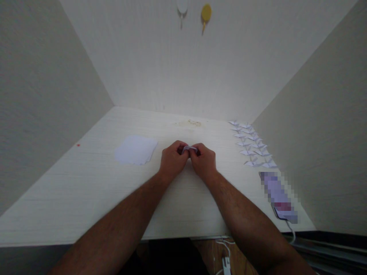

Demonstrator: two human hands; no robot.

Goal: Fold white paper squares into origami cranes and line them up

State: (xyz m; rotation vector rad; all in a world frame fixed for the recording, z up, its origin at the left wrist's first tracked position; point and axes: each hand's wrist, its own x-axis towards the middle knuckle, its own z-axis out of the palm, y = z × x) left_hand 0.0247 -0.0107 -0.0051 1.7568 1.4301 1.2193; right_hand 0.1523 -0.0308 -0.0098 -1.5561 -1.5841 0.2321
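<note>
1. Left hand (pixel 174 158) and right hand (pixel 204 158) pinch a small paper (pixel 189 148) mid-frame, forearms (pixel 241 210) slanting up from below.
2. Table (pixel 186 206) parts them from sheets (pixel 136 149) at left, folded papers (pixel 246 152) at right; front edge (pixel 186 237) low.

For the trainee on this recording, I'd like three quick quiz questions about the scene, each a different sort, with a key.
1. True or false: the left hand and right hand both hold the small paper.
2. Fill in: beside the white wall hook is a ____ one.
3. What lies on the table to the left of the hands?

Key: 1. True. 2. Yellow. 3. A loose stack of white sheets.
</note>
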